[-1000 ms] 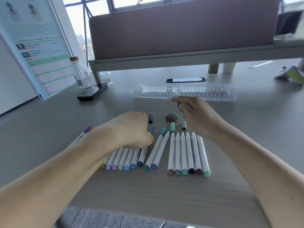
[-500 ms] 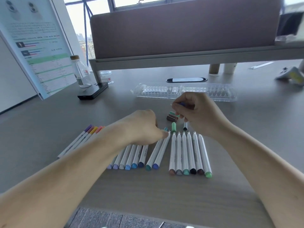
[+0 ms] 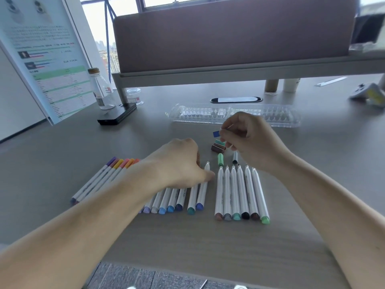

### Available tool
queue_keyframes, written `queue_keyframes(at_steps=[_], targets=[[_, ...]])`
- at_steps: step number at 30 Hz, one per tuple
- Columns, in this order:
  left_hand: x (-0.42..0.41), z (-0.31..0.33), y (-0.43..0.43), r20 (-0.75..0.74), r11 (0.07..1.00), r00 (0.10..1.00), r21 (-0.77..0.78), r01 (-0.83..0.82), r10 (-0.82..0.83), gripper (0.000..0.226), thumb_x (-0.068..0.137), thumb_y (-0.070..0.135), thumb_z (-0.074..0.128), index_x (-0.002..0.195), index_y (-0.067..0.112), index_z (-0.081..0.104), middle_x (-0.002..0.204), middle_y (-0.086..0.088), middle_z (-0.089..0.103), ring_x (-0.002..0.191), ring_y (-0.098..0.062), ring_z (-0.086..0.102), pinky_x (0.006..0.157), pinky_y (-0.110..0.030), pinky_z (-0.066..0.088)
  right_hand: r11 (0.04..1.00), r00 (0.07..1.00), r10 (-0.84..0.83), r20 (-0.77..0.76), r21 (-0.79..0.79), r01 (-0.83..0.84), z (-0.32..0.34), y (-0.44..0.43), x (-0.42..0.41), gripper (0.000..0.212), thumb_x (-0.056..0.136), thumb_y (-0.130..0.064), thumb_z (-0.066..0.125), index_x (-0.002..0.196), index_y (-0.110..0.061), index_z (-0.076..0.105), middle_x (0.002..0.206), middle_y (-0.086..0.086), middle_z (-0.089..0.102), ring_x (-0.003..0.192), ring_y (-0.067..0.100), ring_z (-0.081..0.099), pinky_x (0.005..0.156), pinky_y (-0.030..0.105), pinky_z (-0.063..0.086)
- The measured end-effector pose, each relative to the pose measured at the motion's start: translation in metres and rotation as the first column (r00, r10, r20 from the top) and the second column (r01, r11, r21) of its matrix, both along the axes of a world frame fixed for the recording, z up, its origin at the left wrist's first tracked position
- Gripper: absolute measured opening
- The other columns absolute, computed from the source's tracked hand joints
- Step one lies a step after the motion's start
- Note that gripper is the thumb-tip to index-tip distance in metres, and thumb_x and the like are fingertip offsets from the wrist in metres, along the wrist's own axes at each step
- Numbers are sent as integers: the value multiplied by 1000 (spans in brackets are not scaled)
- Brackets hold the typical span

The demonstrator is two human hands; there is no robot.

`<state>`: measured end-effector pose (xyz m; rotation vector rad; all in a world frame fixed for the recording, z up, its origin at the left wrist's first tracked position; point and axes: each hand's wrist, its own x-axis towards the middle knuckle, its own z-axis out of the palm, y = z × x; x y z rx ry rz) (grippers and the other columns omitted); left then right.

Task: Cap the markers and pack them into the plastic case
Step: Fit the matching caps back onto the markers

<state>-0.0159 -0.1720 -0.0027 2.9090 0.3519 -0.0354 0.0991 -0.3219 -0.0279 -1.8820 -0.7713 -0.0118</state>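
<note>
White markers lie in rows on the grey table [image 3: 312,184]. A capped group [image 3: 98,180] with purple, orange and pink caps lies at the left. In the middle lies a blue-ended group [image 3: 170,200], and several uncapped markers [image 3: 239,192] lie at the right. My left hand [image 3: 179,163] pinches an uncapped blue-ended marker [image 3: 203,190] in the middle row. My right hand [image 3: 248,138] pinches a dark blue cap [image 3: 216,133] above loose brown and teal caps [image 3: 218,146]. A green cap [image 3: 220,159] and a black cap [image 3: 235,158] lie nearby. The clear plastic case [image 3: 235,114] lies open behind.
A poster board [image 3: 41,59] leans at the left beside a glass bottle [image 3: 102,90], a small jar [image 3: 133,96] and a black box [image 3: 117,113]. A raised shelf with a brown panel [image 3: 229,32] crosses the back. Paper cups [image 3: 290,84] stand under it.
My left hand slid right along the row and now pinches the blue-ended marker. My right hand lifted slightly, and the dark blue cap now shows at its fingertips.
</note>
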Motion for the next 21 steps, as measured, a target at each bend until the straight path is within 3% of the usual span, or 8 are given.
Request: queue_keyframes(at_steps=[3,8,10,13,17,19,21], targets=[[-1,-1,-3,11,999,1000,44,-6,5,37,81,53,72,72,18,62,72,0,64,74,-24,65,65,-32,54,1000,1000,9,-12,4,-9,1,-2,0,6,91,-18,72,86,-21,73,74,-1,76,66,17,69,78,53,59],[1,-4,-5,-17,999,1000,48,-3,3,34,83,47,67,70,15,64,68,-1,65,70,-23,66,64,-35,55,998,993,30,-110,56,-24,1,-2,0,12,96,-15,67,90,-19,77,78,9,76,64,12,62,81,46,59],[0,-2,-1,30,999,1000,-34,-7,8,36,85,45,66,73,11,68,66,-1,65,66,-21,64,60,-35,52,996,987,39,-158,84,-26,2,-1,1,15,98,-13,65,91,-18,77,77,4,76,65,11,63,75,34,59],[-5,4,7,230,973,973,-229,30,25,30,88,37,66,69,14,68,57,6,60,51,-8,52,55,-26,40,988,964,51,-260,154,-11,4,-1,2,15,100,-11,62,95,-12,76,74,1,72,65,8,61,67,19,55],[-8,7,19,424,894,904,-423,146,53,21,84,36,65,78,17,69,68,4,74,67,-16,72,72,-41,60,965,916,97,-389,262,10,5,-2,2,14,100,-11,63,96,-7,76,77,4,70,64,7,61,66,15,54],[-8,4,25,427,912,904,-373,168,8,15,92,34,68,86,20,68,72,5,76,71,-13,74,77,-37,60,949,893,123,-433,315,22,7,-3,2,14,99,-11,64,92,-9,76,75,3,71,63,7,63,66,15,54],[-8,3,31,426,954,902,-239,182,-65,8,96,29,69,90,23,69,74,9,75,71,-4,70,71,-24,54,940,878,143,-457,340,24,7,-3,2,13,98,-10,64,92,-10,75,73,1,72,63,6,64,67,15,56]])
